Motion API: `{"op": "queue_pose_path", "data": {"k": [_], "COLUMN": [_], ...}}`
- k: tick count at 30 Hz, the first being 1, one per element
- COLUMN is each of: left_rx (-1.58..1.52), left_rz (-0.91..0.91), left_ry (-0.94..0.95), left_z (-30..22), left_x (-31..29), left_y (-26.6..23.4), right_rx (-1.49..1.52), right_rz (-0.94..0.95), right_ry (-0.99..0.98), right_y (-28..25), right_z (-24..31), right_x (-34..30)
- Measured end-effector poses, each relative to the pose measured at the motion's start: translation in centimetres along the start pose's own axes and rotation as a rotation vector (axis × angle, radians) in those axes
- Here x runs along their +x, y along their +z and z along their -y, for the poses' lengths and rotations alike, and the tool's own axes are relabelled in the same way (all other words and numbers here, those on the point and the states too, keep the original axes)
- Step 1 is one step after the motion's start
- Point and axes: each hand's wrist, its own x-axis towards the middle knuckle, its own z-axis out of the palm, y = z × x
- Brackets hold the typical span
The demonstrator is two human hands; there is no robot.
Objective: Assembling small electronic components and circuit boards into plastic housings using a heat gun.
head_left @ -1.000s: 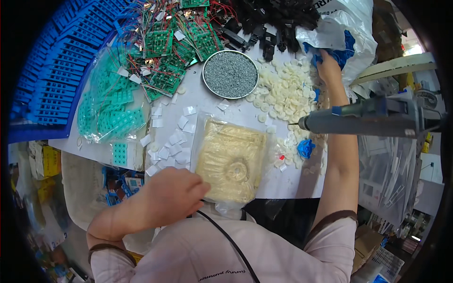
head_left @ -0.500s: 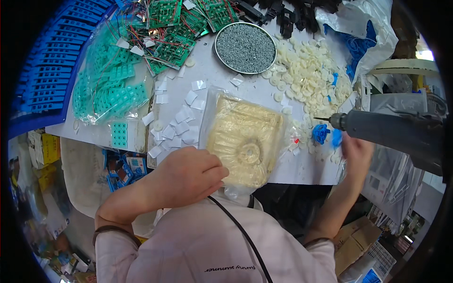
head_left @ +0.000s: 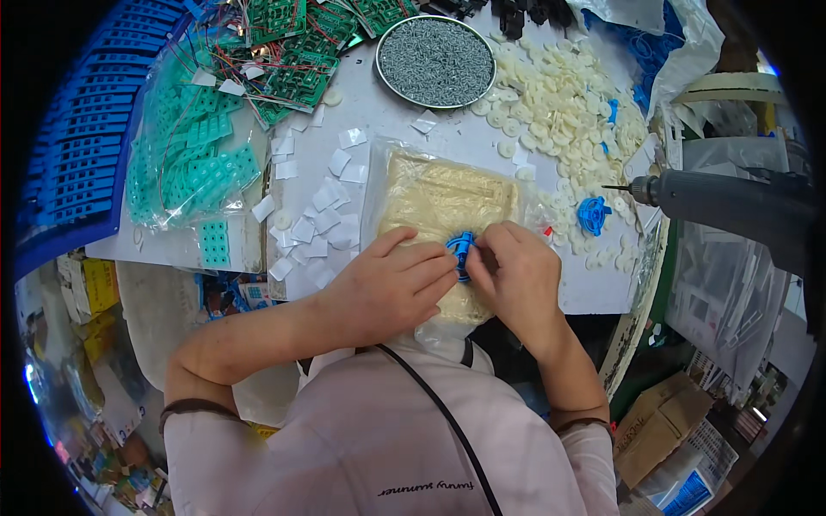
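A cream foam-like pad in a clear plastic bag (head_left: 447, 193) lies on the table in front of me. Over its lower middle is a small round blue plastic part (head_left: 462, 249), held between my two hands. My left hand (head_left: 397, 282) rests on the pad from the left, its fingertips curled against the blue part. From the right, my right hand (head_left: 523, 275) pinches the part between thumb and fingers, hiding some of it. A second blue plastic part (head_left: 593, 215) sits on the table to the right, below the tip of a grey electric screwdriver (head_left: 714, 199).
Beyond the pad stands a round dish of screws (head_left: 436, 62). Cream plastic discs (head_left: 559, 103) are heaped at right, white paper squares (head_left: 327, 215) scattered at left. Farther left are bagged turquoise keypads (head_left: 189, 163), green circuit boards (head_left: 297, 77) and a blue crate (head_left: 86, 112).
My right hand has come left from beside the screwdriver to the pad, bringing a blue part. My left hand has shifted right along the pad to meet it.
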Motion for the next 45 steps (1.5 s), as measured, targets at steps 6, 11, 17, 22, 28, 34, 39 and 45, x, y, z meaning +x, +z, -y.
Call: {"op": "queue_pose_path", "data": {"k": [6,11,17,22,28,34,39,45], "left_rx": [0.070,0.051,-0.204,-0.066,0.360,-0.025,-0.109,0.125], "left_rz": [0.052,0.054,0.118,-0.073,-0.552,-0.347,-0.031,-0.094], "left_ry": [0.005,0.008,-0.012,-0.254,-0.773,-0.888,-0.679,-0.626], "left_z": [-0.3,-0.1,0.9,6.3,19.2,17.0,9.9,9.9], "left_x": [-0.5,-0.4,-0.4,-0.7,-4.5,-4.2,-3.4,-4.2], "left_y": [-0.2,-0.3,-1.6,-8.9,-22.3,-25.6,-20.2,-18.9], "right_rx": [0.103,-0.025,-0.041,-0.021,0.004,0.031,0.036,0.051], "right_rz": [0.060,0.192,0.193,0.193,0.177,0.167,0.166,0.201], "right_ry": [-0.155,-0.230,-0.220,-0.246,-0.252,-0.226,-0.213,-0.219], "right_y": [-2.6,-2.2,-2.6,-2.4,-2.3,-1.9,-2.1,-2.9], "right_z": [-0.7,0.7,1.4,0.9,0.6,0.2,0.1,0.2], "right_x": [-1.2,-2.9,-2.8,-2.6,-2.6,-2.9,-2.8,-2.5]}}
